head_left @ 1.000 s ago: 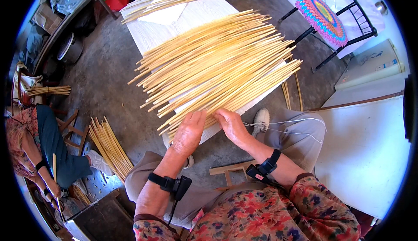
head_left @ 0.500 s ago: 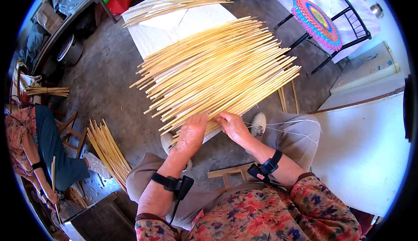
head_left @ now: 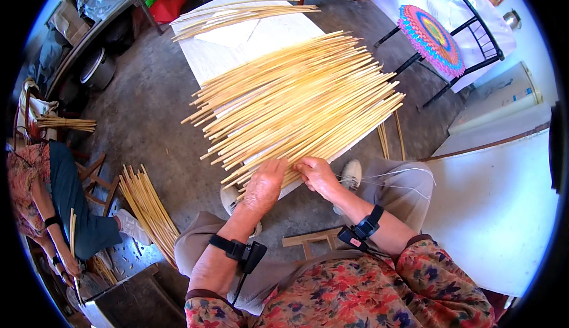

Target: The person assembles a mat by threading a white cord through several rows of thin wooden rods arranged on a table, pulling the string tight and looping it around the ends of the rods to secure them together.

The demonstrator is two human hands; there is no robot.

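Many long, pale yellow plant stalks (head_left: 302, 99) lie side by side across a white board (head_left: 269, 40). My left hand (head_left: 265, 184) is bent over the nearest stalks at the board's near edge, fingers closed together; the fingertips are partly hidden. Close beside it on the right, my right hand (head_left: 317, 175) is closed in a pinch at the same near stalks. White thread (head_left: 385, 184) trails from the right hand across my right knee. What lies between the fingertips is too small to see clearly.
A few loose stalks (head_left: 249, 12) lie at the board's far end. A stalk bundle (head_left: 145, 209) leans by my left knee. Another person's hand (head_left: 71, 267) holds stalks at far left. A black-framed chair (head_left: 474, 31) with a colourful round cushion (head_left: 431, 38) stands at the right.
The view has shifted slightly, so the board sits a little lower. Both hands stay at the near stalks; the left fingers look a little straighter and the right hand is still pinched.
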